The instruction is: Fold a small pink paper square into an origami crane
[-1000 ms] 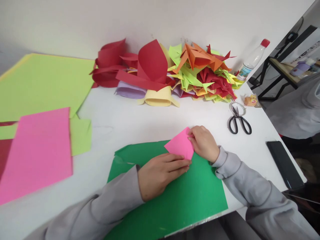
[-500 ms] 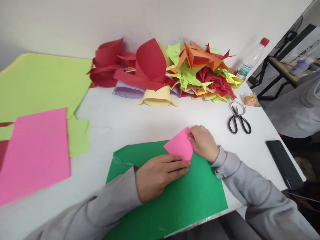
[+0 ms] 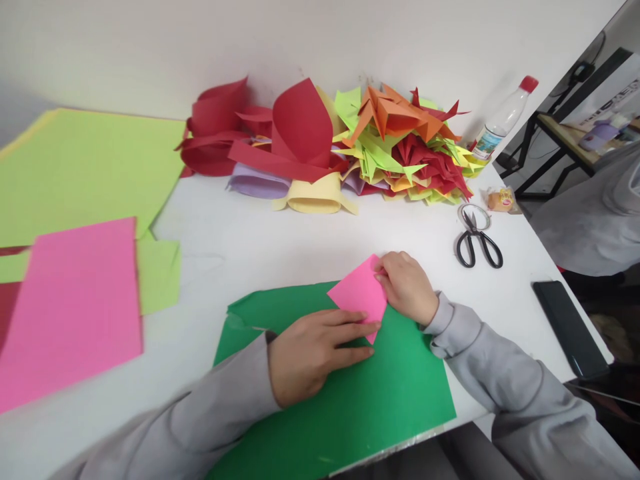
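Observation:
A small folded pink paper (image 3: 356,288) lies on a green board (image 3: 395,393) at the front of the table. Its shape is pointed at the left, top and bottom. My left hand (image 3: 320,353) rests flat across its lower part, fingers stretched out and slightly spread. At the paper's upper right edge, my right hand (image 3: 407,283) is closed, with thumb and fingertips pinching the edge. The fingers of that hand partly cover the right side of the paper.
Pink sheets (image 3: 85,307) and lime-green sheets (image 3: 100,167) lie at left. Behind are red rolled papers (image 3: 303,127) and a pile of folded paper shapes (image 3: 400,147). Scissors (image 3: 477,240), a bottle (image 3: 505,120), a snack packet (image 3: 501,199) and a phone (image 3: 570,327) are at right.
My left hand's fingers have spread and shifted slightly left, showing more of the paper's lower tip. My right hand has stayed at the upper right edge.

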The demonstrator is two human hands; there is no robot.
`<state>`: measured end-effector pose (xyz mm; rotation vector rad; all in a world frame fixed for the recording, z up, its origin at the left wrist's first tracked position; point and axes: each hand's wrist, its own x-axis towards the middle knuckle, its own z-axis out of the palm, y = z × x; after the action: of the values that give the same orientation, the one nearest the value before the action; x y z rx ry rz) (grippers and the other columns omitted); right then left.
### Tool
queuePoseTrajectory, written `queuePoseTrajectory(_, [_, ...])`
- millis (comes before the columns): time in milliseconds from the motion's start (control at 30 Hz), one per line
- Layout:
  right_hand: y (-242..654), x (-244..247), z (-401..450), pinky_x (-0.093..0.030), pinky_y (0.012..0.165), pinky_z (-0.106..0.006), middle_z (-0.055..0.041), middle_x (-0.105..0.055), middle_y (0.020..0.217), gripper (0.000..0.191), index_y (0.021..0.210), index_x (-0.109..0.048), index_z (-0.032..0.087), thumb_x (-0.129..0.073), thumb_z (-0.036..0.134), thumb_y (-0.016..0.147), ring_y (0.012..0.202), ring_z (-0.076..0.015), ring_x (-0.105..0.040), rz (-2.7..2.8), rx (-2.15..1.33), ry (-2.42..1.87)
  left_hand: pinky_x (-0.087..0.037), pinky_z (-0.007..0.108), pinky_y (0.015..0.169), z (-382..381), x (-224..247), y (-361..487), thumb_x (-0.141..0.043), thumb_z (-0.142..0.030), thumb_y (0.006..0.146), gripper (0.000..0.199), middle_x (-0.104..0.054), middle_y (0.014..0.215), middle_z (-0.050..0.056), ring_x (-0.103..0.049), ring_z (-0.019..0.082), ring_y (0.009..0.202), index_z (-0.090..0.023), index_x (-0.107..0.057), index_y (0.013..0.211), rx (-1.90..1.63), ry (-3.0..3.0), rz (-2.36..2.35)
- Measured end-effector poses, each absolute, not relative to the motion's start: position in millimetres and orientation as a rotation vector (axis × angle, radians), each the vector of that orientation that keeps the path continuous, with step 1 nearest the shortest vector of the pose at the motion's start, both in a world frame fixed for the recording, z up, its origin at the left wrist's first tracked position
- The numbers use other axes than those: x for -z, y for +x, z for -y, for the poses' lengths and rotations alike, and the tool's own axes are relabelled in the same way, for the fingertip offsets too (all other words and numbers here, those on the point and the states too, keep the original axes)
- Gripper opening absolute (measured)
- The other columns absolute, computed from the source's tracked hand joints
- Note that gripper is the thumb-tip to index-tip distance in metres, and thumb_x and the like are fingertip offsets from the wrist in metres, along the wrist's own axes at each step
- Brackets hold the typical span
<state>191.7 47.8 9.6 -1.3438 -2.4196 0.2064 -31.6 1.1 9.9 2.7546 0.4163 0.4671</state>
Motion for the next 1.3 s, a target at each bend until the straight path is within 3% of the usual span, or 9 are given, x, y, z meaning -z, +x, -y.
queuePoseTrajectory(133, [191, -9, -48, -0.041, 0.074, -0.035, -0.0067, -0.06, 0.085, 0.008, 0.091, -0.055, 0.018, -0.048, 0.014, 0.09, 0.079, -0.0229, -0.051, 2.427, -0.192, -1.342, -0.047, 0.039, 0.101, 1, -8, -28, -0.039, -0.005, 0.078, 0.056, -0.058, 0.134, 0.006, -0.053, 0.022, 0.122, -0.017, -0.049, 0.132, -0.464, 2.768, -0.473])
queuePoseTrajectory(633, [191, -10, -48, -0.04, 0.076, -0.035, -0.0064, -0.06, 0.086, 0.01, 0.092, -0.055, 0.018, -0.046, 0.015, 0.091, 0.08, -0.0228, -0.051, 2.449, -0.202, -1.373, -0.05, 0.035, 0.097, 1, 4, -24, -0.037, -0.007, 0.086, 0.041, -0.064, 0.126, 0.006, -0.057, 0.02, 0.116, -0.017, -0.059, 0.119, -0.662, 2.829, -0.439])
queuePoseTrajectory(800, [191, -11, -48, -0.04, 0.076, -0.035, -0.0068, -0.06, 0.087, 0.009, 0.093, -0.055, 0.018, -0.047, 0.015, 0.091, 0.081, -0.0229, -0.051, 2.44, -0.219, -1.375, -0.047, 0.035, 0.101, 1, -2, -25, -0.038, -0.004, 0.082, 0.046, -0.063, 0.127, 0.007, -0.056, 0.019, 0.118, -0.017, -0.057, 0.122, -0.557, 2.793, -0.473])
queuePoseTrajectory(1067, [191, -11, -48, -0.04, 0.076, -0.035, -0.0072, -0.06, 0.086, 0.008, 0.093, -0.056, 0.017, -0.048, 0.016, 0.091, 0.081, -0.0228, -0.051, 2.426, -0.247, -1.385, -0.051, 0.033, 0.093, 0, -5, -25, -0.035, 0.001, 0.076, 0.056, -0.063, 0.127, 0.008, -0.059, 0.018, 0.111, -0.013, -0.052, 0.128, -0.572, 2.845, -0.536])
queuePoseTrajectory(1300, [191, -13, -48, -0.041, 0.076, -0.035, -0.0072, -0.06, 0.086, 0.009, 0.093, -0.056, 0.018, -0.048, 0.015, 0.09, 0.081, -0.023, -0.051, 2.428, -0.258, -1.396, -0.05, 0.032, 0.089, 2, 3, -20, -0.033, -0.004, 0.089, 0.046, -0.06, 0.131, 0.007, -0.058, 0.018, 0.11, -0.017, -0.049, 0.131, -0.636, 2.94, -0.562])
